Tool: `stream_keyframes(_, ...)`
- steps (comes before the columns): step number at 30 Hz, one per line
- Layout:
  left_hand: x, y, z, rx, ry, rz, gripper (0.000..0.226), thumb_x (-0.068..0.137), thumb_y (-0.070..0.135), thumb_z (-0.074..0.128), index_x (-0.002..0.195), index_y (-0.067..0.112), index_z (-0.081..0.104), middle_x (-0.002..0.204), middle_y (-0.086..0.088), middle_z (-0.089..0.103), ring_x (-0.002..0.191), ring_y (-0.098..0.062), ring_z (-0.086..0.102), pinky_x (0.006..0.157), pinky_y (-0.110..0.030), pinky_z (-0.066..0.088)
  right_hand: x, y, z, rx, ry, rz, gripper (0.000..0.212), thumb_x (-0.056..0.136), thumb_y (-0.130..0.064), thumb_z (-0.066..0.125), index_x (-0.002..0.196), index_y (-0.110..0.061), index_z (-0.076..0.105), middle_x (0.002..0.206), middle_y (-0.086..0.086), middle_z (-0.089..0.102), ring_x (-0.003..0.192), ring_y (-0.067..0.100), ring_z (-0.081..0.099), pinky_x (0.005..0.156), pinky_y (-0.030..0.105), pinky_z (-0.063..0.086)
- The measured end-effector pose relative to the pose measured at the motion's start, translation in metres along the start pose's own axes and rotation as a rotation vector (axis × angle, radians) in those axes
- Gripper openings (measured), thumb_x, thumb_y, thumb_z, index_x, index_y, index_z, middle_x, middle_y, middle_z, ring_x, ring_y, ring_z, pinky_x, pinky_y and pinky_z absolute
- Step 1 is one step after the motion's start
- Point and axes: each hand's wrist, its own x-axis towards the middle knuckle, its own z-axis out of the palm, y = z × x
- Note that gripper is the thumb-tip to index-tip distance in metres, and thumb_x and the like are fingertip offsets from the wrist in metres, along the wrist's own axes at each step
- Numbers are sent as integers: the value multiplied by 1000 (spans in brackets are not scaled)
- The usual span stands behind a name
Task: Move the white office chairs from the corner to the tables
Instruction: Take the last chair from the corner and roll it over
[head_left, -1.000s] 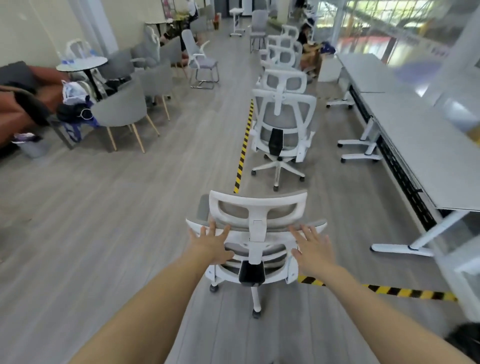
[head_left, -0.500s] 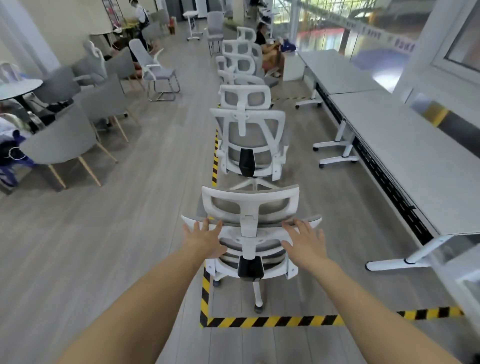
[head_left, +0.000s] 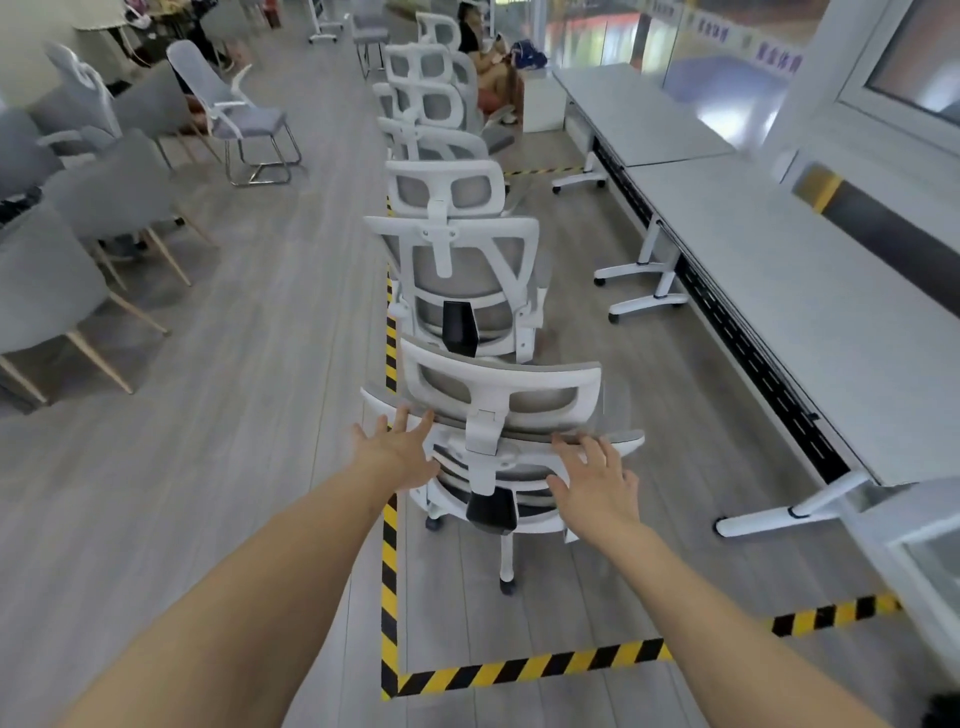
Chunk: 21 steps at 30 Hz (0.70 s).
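A white office chair (head_left: 498, 400) with grey mesh back and headrest stands in front of me, its back toward me. My left hand (head_left: 397, 449) lies flat with spread fingers on the left top of its backrest. My right hand (head_left: 595, 480) rests, fingers spread, on the right top of the backrest. Directly ahead of it stands another white office chair (head_left: 462, 280), almost touching. Behind that one, several more white chairs (head_left: 431, 104) stand in a row. Long grey tables (head_left: 789, 280) on white wheeled legs run along the right.
Yellow-black floor tape (head_left: 389, 597) marks a corner under me and runs along the chair row. Grey shell chairs (head_left: 78, 270) with wooden legs stand at the left. A person (head_left: 483, 57) sits at the far end of the row. A white cabinet corner (head_left: 914, 561) juts in at right.
The chair under my hands has rolled forward past the taped corner, closing up on the chair ahead. Both hands stayed on the backrest.
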Motion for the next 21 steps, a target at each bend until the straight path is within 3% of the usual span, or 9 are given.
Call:
stream_keyframes(10,21,-25,-3,-11,14,111,84,100,69,37,160,47,-18,172,-1,-21,160,-37,-4,120,-71,4,2,-24,-3,35,-22,85,60,105,-45,36,161,-42,15,170,-1,12,158,24,-5,123,52,19)
stream_keyframes(14,17,-41,-4,51,75,164,77,102,69,28,163,43,-11,175,-2,-7,159,-39,-1,120,-72,10,2,-51,-15,25,56,90,51,103,-40,42,154,-34,38,162,-3,32,152,23,19,121,53,23)
stream_keyframes(18,-10,-66,-12,-149,292,199,66,107,53,31,165,32,10,171,-6,18,155,-31,20,117,-59,30,-9,-104,-15,5,311,5,38,98,-33,50,136,-28,58,140,-4,54,134,22,44,114,46,31)
stream_keyframes(21,-33,-100,-8,-284,424,206,58,108,45,36,162,27,22,165,-4,32,148,-27,35,112,-51,39,-14,-152,-12,34,423,-36,33,96,-30,57,129,-24,64,132,-1,59,127,25,52,109,45,37)
